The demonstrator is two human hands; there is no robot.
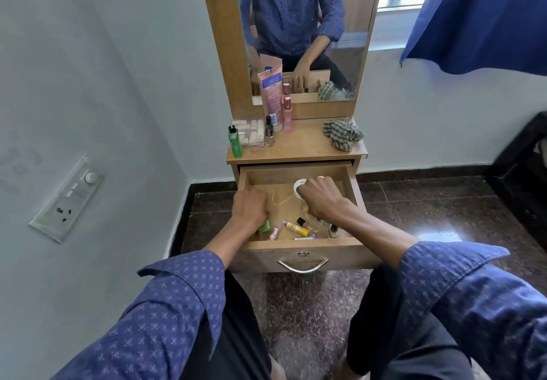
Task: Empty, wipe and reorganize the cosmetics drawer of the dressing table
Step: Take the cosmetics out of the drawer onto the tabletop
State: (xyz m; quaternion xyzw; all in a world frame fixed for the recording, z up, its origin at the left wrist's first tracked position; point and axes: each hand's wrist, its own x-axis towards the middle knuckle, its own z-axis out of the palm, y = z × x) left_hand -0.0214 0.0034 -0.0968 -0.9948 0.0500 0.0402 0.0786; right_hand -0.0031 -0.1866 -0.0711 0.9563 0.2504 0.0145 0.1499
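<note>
The dressing table's drawer (299,245) is pulled out and both my hands are inside it. My left hand (250,208) is at the drawer's left side, fingers curled down, gripping a green item (265,227) whose end shows below the palm. My right hand (318,199) is curled near the back right, beside a white round jar (298,186), and a yellow item (320,177) shows past its knuckles. Along the drawer's front lie a yellow tube (297,228), a small red-and-white tube (275,231), a black-capped bottle (307,225) and a nail polish bottle (333,230).
On the tabletop (305,145) stand a pink tube (270,95), a pink perfume bottle (287,114), a green bottle (235,141), a nail polish (269,135) and a clear box (250,132). A checked cloth (342,133) lies at the right. A wall is close on the left.
</note>
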